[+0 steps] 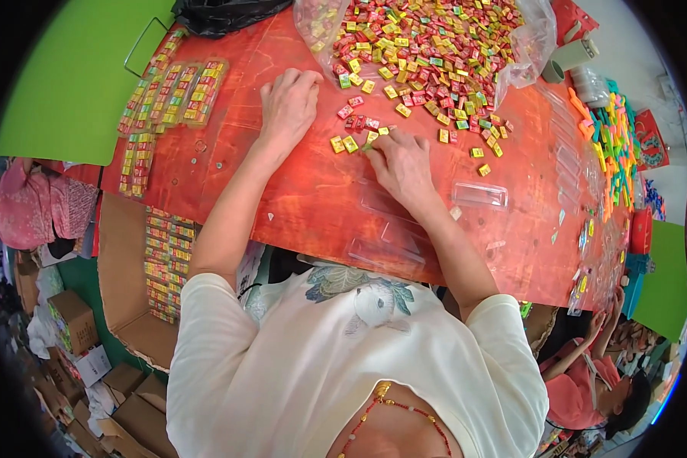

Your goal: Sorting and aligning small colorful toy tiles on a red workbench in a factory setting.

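Note:
A big heap of small red and yellow wrapped blocks (pixel 427 53), with a few green ones, spills from a clear plastic bag (pixel 538 34) onto the red table (pixel 313 198). My left hand (pixel 290 107) rests left of the heap, its fingers curled down; what they hold, if anything, is hidden. With bent fingers, my right hand (pixel 401 164) pinches a small green block (pixel 369 145) in front of the heap. Beside those fingertips lie loose yellow blocks (pixel 343 143). Empty clear plastic trays (pixel 479 195) lie right of and below my right hand.
Filled trays of blocks (pixel 204 91) lie at the table's left. Below them stands a cardboard box (pixel 133 305) with more filled trays. A black bag (pixel 233 15) sits at the far edge. Colourful plastic pieces (pixel 614 145) line the right side, where another person (pixel 595 382) works.

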The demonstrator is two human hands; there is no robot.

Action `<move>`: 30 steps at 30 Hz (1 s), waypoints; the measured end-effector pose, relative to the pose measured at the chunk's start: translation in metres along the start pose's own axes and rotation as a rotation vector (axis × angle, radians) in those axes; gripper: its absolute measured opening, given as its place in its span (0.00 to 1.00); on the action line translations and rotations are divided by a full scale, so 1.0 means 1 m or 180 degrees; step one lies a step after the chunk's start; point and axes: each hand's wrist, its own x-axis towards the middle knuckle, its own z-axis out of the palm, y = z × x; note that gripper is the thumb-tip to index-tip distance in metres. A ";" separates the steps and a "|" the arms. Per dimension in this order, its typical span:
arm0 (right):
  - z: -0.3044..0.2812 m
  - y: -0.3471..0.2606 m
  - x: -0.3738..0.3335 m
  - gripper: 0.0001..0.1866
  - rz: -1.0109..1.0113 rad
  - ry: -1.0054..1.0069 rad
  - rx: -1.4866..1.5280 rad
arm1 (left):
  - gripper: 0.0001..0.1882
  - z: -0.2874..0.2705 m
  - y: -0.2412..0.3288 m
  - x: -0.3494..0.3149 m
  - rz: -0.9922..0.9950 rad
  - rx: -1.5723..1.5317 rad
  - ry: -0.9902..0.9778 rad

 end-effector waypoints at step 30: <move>0.005 0.002 0.000 0.08 -0.0315 0.0113 -0.0705 | 0.12 -0.034 0.042 -0.061 -0.0502 0.0450 -0.1034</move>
